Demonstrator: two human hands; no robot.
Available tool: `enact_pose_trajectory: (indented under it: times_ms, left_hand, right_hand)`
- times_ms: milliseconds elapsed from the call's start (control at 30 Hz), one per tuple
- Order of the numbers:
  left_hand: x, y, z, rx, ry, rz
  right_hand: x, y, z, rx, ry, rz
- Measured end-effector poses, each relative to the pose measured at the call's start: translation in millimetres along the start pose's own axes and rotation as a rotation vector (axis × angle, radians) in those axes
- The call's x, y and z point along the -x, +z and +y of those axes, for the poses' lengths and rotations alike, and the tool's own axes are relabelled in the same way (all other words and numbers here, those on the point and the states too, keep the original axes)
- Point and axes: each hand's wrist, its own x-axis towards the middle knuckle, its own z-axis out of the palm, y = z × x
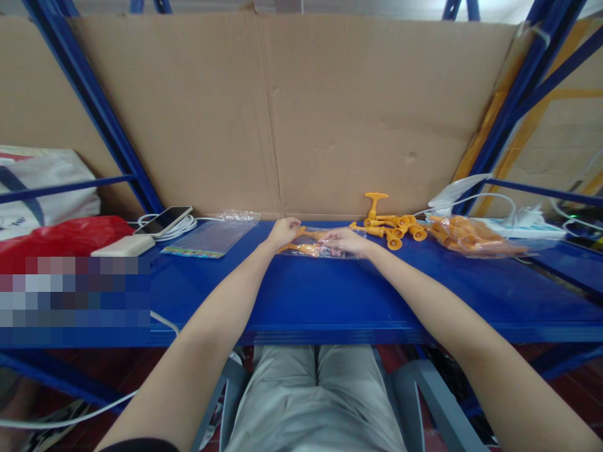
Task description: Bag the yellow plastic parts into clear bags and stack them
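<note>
My left hand (282, 231) and my right hand (347, 241) meet at the middle of the blue shelf (330, 295). Both pinch a small clear plastic bag (315, 248) that lies flat on the shelf. An orange plastic toy piece (301, 241) shows inside or at the mouth of that bag. Just right of my right hand lies a loose pile of orange suction-cup toy pieces (393, 226). Further right sits a clear bag stuffed with more orange pieces (466, 237).
A stack of empty clear bags (211, 237) lies to the left. A phone (162, 221) rests on a coiled white cable beside a white power bank (123, 246). A red bag (56, 238) sits far left. Cardboard (292, 113) backs the shelf; white chargers (527, 220) lie right.
</note>
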Motion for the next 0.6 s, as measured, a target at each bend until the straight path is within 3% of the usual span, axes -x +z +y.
enact_pose_trajectory:
  times_ms: [167,367,600]
  left_hand:
    - [1,8.6,3,-0.045,0.054,-0.129]
    - [1,12.7,3,-0.210,0.134,-0.293]
    - [1,12.0,1,-0.294,0.159,-0.318]
  right_hand:
    - [-3,-1,1,0.012,0.045,0.129]
    - [-3,0,-1,0.029,0.063,0.151]
    - [-3,-6,-6,-0.004,0.104,0.177]
